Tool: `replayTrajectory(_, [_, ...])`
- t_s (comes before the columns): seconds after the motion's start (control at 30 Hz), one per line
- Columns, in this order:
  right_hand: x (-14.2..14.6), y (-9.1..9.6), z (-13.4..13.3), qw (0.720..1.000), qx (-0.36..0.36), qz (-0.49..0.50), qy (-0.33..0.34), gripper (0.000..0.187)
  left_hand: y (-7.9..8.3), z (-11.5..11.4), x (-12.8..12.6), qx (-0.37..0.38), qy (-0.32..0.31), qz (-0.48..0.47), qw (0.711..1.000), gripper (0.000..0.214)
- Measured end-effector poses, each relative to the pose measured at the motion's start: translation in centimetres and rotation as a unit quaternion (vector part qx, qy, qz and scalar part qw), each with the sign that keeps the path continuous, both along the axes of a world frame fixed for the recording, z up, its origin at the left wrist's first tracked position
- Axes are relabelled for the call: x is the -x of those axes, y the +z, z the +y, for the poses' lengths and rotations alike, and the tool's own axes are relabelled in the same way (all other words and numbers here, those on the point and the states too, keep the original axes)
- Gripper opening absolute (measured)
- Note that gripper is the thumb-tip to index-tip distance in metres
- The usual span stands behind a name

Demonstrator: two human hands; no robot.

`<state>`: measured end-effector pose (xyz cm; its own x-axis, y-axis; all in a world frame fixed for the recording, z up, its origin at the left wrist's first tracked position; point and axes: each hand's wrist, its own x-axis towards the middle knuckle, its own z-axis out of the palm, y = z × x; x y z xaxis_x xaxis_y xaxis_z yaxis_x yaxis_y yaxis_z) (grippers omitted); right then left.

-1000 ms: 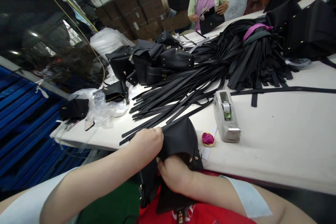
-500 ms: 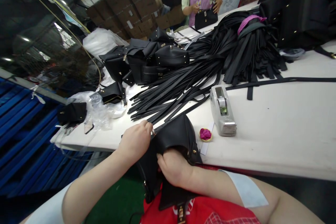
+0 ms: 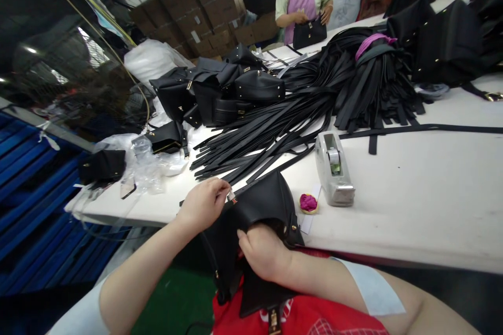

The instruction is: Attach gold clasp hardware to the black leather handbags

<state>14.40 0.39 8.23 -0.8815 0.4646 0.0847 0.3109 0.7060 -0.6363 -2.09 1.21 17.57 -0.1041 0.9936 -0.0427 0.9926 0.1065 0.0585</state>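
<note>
A black handbag point(image 3: 262, 198) lies tilted on its side across the table's front edge and my lap. Its flap, with a gold clasp point(image 3: 274, 319), hangs down over the red apron. My right hand point(image 3: 264, 252) reaches into the bag's opening; the thumb stays outside, the other fingers are hidden inside, gripping the bag. At the bag's far left edge, my left hand point(image 3: 206, 201) is closed in a pinch beside a small shiny fitting point(image 3: 232, 198). What lies between those fingertips is too small to name.
A tape dispenser point(image 3: 335, 170) and a small round holder with magenta stuffing point(image 3: 308, 203) stand right of the bag. Bundled black straps point(image 3: 271, 125) spread beyond it. More black handbags point(image 3: 259, 85) sit behind, near crumpled plastic point(image 3: 151, 167). Across the table, a person point(image 3: 302, 5) handles another bag.
My left hand's fingertips have shifted slightly up, and more of the shiny fitting shows beside them. My right hand stays in the bag. The view has tilted a little.
</note>
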Motion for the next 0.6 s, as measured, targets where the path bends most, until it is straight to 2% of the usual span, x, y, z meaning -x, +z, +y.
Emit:
replayTrajectory(0.07, [-0.1,-0.2,-0.3,1.0,0.027,0.01,-0.004,0.039,0.1,0.2,0.8,0.011,0.025,-0.103,0.994,0.031])
replayTrajectory(0.17, [-0.1,-0.5,-0.6,0.996,0.076,0.028,-0.026,0.042,0.1,0.6,1.9,0.042,0.066,-0.193,0.978,0.042])
replayTrajectory(0.37, [0.1,-0.8,-0.7,0.99,0.123,0.048,-0.042,0.047,-0.3,0.9,2.6,0.134,0.016,-0.329,0.935,0.03])
replayTrajectory(0.4, [0.1,-0.9,-0.7,0.99,0.125,0.048,-0.045,0.047,-0.4,0.8,2.4,0.133,0.008,-0.328,0.935,0.028])
replayTrajectory(0.47, [0.3,-1.1,-0.7,0.989,0.135,0.043,-0.039,0.047,-0.6,0.4,1.8,0.094,-0.021,-0.278,0.956,0.023])
replayTrajectory(0.53, [0.4,-1.3,-0.9,0.989,0.143,0.038,-0.022,0.046,-0.8,-0.5,0.8,0.028,-0.057,-0.155,0.986,0.021])
replayTrajectory(0.6, [0.2,-1.5,-1.1,0.99,0.134,0.041,-0.01,0.042,-0.6,-1.8,-0.6,-0.034,-0.097,-0.008,0.995,0.024])
